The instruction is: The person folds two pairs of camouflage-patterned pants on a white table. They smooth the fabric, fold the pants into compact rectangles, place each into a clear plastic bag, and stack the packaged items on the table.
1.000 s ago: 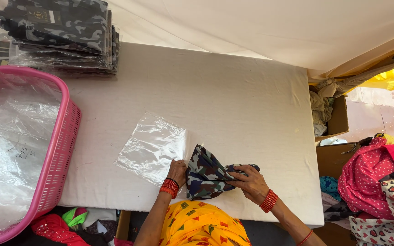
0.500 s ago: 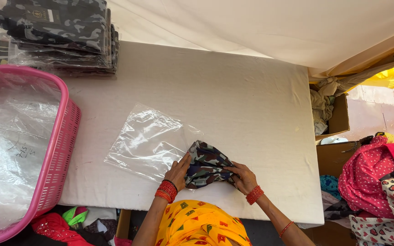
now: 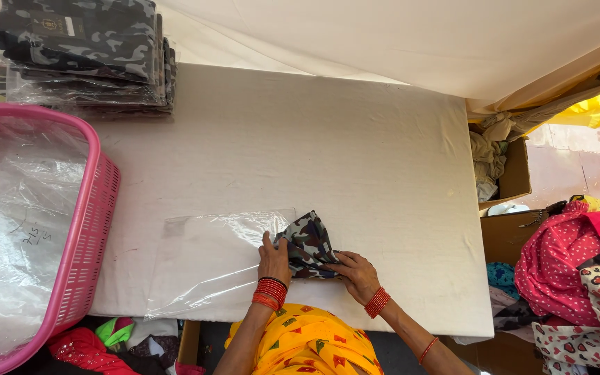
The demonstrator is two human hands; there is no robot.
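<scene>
White cloth-covered table (image 3: 300,139) across the middle, pale sheeting draped at twelve o'clock. At six o'clock, near the front edge: folded camouflage cloth (image 3: 308,243), small, dark grey-green. Left hand (image 3: 273,258) at its nine o'clock side, fingers together and flat, pressing on the cloth's edge and on the mouth of a clear plastic bag (image 3: 217,260). Right hand (image 3: 355,272) at the cloth's four o'clock corner, fingers spread a little, tips resting on the fabric; whether pinching it or only pressing, impossible to tell. Bag lying flat, stretching toward nine o'clock, touching the cloth. Red bangles (image 3: 269,292) on both wrists. Pink plastic basket (image 3: 92,229) lined with clear film at nine o'clock. Stack of bagged camouflage garments (image 3: 92,55) at eleven o'clock, well apart from the hands. Cardboard boxes (image 3: 515,173) and bright clothes (image 3: 571,271) at three to four o'clock.
</scene>
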